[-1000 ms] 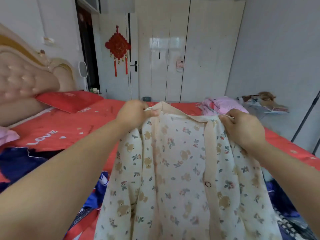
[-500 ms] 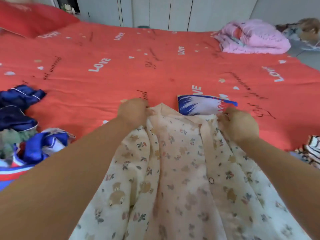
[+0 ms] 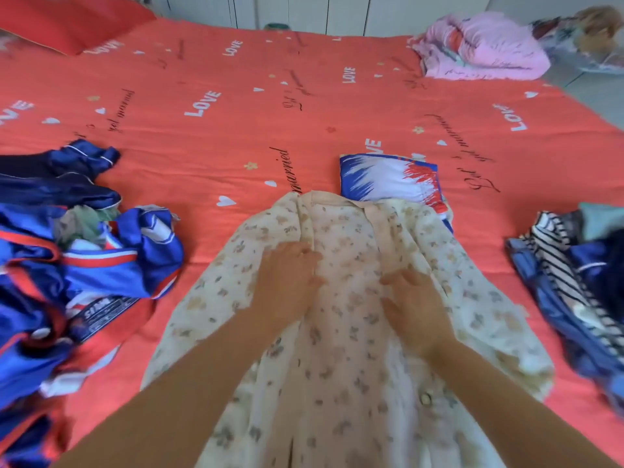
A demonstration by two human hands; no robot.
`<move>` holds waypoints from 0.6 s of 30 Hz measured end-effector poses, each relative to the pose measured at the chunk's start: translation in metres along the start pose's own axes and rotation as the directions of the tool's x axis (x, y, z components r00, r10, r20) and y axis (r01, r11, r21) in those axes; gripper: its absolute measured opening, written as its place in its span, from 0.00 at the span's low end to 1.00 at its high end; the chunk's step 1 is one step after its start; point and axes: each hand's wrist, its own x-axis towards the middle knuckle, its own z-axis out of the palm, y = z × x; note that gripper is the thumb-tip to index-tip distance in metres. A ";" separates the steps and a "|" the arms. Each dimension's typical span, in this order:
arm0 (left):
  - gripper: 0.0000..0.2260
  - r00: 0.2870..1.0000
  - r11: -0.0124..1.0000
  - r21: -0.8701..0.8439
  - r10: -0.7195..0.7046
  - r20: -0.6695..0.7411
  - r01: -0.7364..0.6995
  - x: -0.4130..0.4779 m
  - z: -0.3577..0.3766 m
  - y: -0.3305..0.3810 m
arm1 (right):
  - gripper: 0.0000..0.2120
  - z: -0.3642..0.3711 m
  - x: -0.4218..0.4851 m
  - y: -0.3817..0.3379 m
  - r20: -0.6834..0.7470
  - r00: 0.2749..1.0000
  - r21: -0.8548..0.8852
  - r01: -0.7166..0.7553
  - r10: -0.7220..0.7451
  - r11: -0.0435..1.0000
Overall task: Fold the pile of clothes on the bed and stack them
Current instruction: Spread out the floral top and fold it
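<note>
So the bed [image 3: 236, 136] fills pretty much the whole view. It has a coral-red cover with "LOVE" printed in white all over, little white hearts, and black cursive lines; I can make out "married" in one of them, the rest of the script is too loopy to read.

Laid out flat in the middle, at the near side, is the cream pyjama top [image 3: 337, 359] with a small floral/bear print, collar pointing away from the camera and front placket running down the centre.

On the left there's a messy heap of blue and red clothes [image 3: 101, 265], unfolded. One piece has a dark patch with white letters that look like "SIAM", the smaller text is too blurry. On the right edge there's another heap, a black-and-white striped piece mixed with blue ones [image 3: 557, 282].

A pink bundle [image 3: 483, 52] sits at the far right corner and a red pillow [image 3: 67, 18] at the far left. A folded blue, white and red garment [image 3: 388, 177] lies just past the top's collar, with the top's right shoulder overlapping its near edge.

Both hands are flat, palms down on the chest of the top with fingers spread, gripping nothing: left hand [image 3: 287, 285] just left of the placket, right hand [image 3: 417, 309] just right of it.

One round button [image 3: 426, 398] shows lower down.
</note>
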 end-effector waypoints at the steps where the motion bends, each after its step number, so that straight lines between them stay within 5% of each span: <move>1: 0.15 0.999 1.000 -0.029 -0.003 0.035 0.004 -0.024 0.001 0.010 | 0.11 -0.003 -0.020 -0.006 0.054 0.998 0.002 -0.016 0.016 1.000; 5: 0.11 0.983 0.995 -0.090 -0.031 0.179 0.048 -0.114 0.013 0.032 | 0.13 -0.020 -0.093 -0.029 0.238 0.967 0.096 -0.121 0.095 0.988; 9: 0.18 0.930 0.957 -0.008 -0.281 0.237 0.292 -0.155 0.026 0.029 | 0.15 -0.033 -0.142 -0.058 0.273 0.960 0.157 -0.107 0.061 0.982; 13: 0.07 0.911 0.928 -0.001 -0.365 0.191 0.372 -0.162 0.017 0.022 | 0.14 -0.038 -0.160 -0.080 0.301 0.951 0.257 -0.158 0.076 0.953; 16: 0.07 0.896 0.881 -0.182 -0.407 0.175 0.436 -0.160 0.005 0.018 | 0.14 -0.042 -0.161 -0.086 0.307 0.943 0.279 -0.218 0.128 0.935; 18: 0.06 0.867 0.754 -0.439 -0.474 0.150 0.488 -0.154 -0.006 0.024 | 0.16 -0.045 -0.159 -0.084 0.278 0.947 0.227 -0.228 0.161 0.947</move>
